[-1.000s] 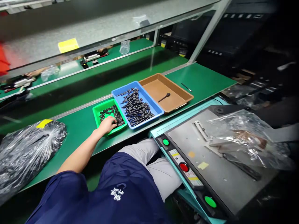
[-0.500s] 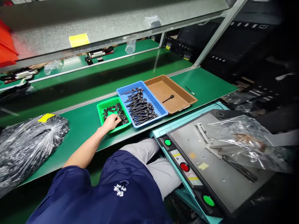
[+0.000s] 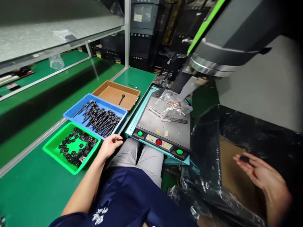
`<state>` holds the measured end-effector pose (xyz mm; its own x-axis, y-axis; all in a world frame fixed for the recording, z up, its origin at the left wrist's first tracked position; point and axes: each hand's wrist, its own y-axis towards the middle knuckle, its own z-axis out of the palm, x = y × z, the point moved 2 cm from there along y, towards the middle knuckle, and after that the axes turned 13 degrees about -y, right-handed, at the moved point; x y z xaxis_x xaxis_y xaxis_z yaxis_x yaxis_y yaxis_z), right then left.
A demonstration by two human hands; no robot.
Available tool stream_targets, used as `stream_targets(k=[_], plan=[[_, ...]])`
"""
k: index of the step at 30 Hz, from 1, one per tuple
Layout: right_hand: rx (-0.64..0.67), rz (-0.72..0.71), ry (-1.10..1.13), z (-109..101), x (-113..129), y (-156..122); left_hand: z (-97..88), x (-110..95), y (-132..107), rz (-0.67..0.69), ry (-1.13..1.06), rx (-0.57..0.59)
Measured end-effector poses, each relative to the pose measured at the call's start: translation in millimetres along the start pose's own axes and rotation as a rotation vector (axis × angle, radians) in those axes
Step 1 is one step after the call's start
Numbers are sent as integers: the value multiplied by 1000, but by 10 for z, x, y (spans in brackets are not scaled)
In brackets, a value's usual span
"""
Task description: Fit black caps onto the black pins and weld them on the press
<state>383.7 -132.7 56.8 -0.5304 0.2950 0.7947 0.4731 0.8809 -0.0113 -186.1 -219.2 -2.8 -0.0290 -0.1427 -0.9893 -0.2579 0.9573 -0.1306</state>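
Note:
My left hand (image 3: 109,147) is over the bench's front edge, beside the green bin (image 3: 55,157). Its thumb and fingers pinch a small black part, mostly hidden. Many small black parts (image 3: 81,138) lie in that bin. Off to the right, my right hand (image 3: 261,173) is palm up above a carton (image 3: 228,167) lined with dark plastic. A small dark round piece (image 3: 244,159) sits between its fingertips. Black rods with thick heads (image 3: 103,118) fill the blue tray (image 3: 73,112). One such rod (image 3: 121,99) lies in the brown tray (image 3: 107,91).
In front of me is a machine with a metal plate (image 3: 151,126), two green buttons (image 3: 140,133) and a red button (image 3: 158,142). A clear plastic bag (image 3: 174,102) rests on the plate. A large machine head (image 3: 213,60) overhangs at upper right. A shelf (image 3: 59,28) spans the upper left.
The view has turned right. My left hand has come out of the green bin with a small black part. My right hand has come into view, holding a dark piece.

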Motion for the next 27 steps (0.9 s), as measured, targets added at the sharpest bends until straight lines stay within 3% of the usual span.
stream_targets(k=[2, 5, 9, 10, 12, 15, 18, 27], plan=[[-53, 91, 222, -47, 38, -123, 312, 112, 118, -74, -151, 141], [-50, 22, 402, 101, 239, -584, 681, 170, 204, -185, -403, 304], [207, -80, 405, 721, 485, -1444, 968, 53, 210, -271, -644, 423], [330, -90, 357, 929, 527, -1622, 1015, 9, 205, -281, -693, 439], [440, -153, 217, 1315, 597, -1877, 1089, -74, 190, -297, -781, 468], [431, -349, 116, 1750, 714, -2071, 1162, -157, 143, -303, -874, 531], [476, -405, 128, 1994, 809, -2186, 1199, -166, 80, -283, -929, 570], [529, -307, 228, 2099, 897, -2265, 1237, -125, 10, -234, -887, 576]])
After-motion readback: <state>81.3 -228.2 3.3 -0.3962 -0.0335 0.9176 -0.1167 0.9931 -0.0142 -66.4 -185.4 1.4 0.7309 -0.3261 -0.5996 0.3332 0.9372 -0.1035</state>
